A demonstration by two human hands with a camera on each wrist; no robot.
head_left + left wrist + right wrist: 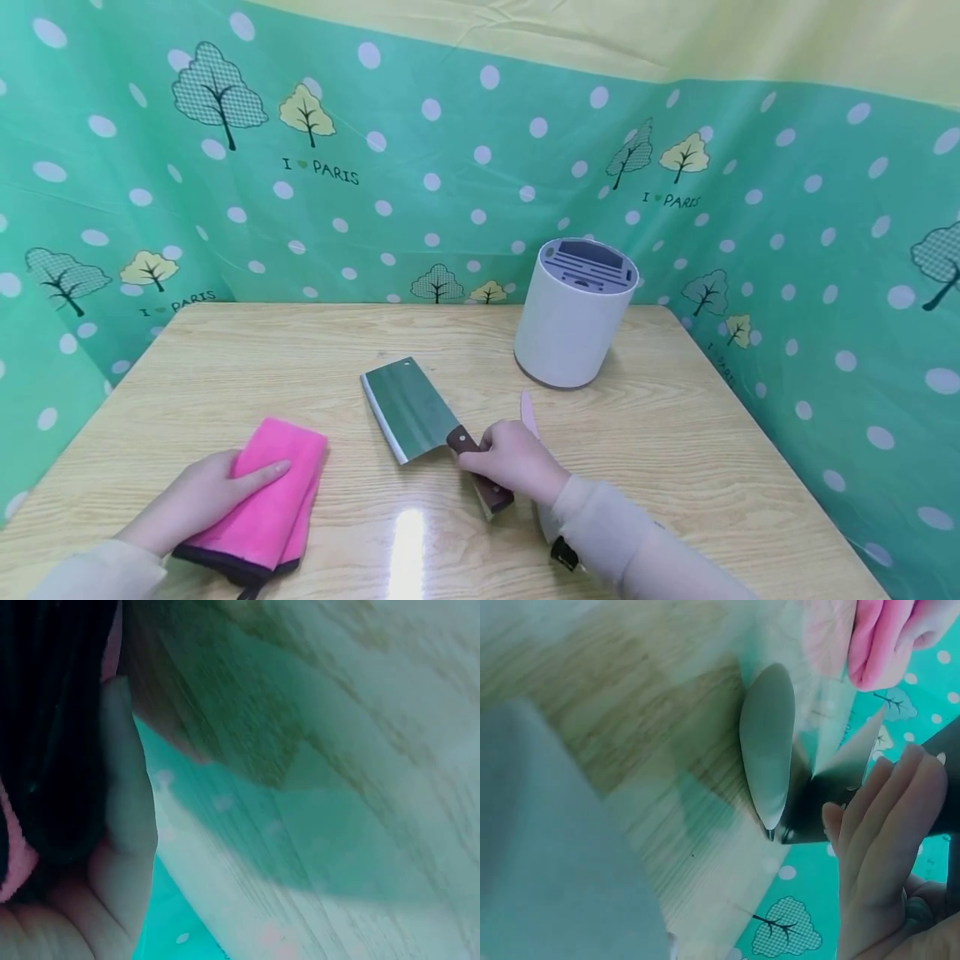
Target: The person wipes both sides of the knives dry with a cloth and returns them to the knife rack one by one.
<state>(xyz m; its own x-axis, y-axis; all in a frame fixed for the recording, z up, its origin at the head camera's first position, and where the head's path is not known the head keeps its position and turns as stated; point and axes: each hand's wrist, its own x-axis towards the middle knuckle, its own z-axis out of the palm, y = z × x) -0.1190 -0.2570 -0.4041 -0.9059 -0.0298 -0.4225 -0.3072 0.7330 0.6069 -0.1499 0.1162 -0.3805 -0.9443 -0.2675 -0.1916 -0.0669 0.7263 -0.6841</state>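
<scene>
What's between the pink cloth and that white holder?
In the head view, the cleaver, gripped by the right hand, shows between the pink cloth and the white holder.

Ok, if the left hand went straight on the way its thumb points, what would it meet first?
Beyond the pink cloth it grips, the left hand would probably meet the cleaver blade; how high that sits over the table is hard to judge.

Light wood-grain table: centre to 6 o'clock. Green, pale-dotted cloth with printed trees encloses it, 8 through 12 to 4 o'clock. Pale-yellow band: 11 to 2. Bright reflection on table: between 6 and 7.
</scene>
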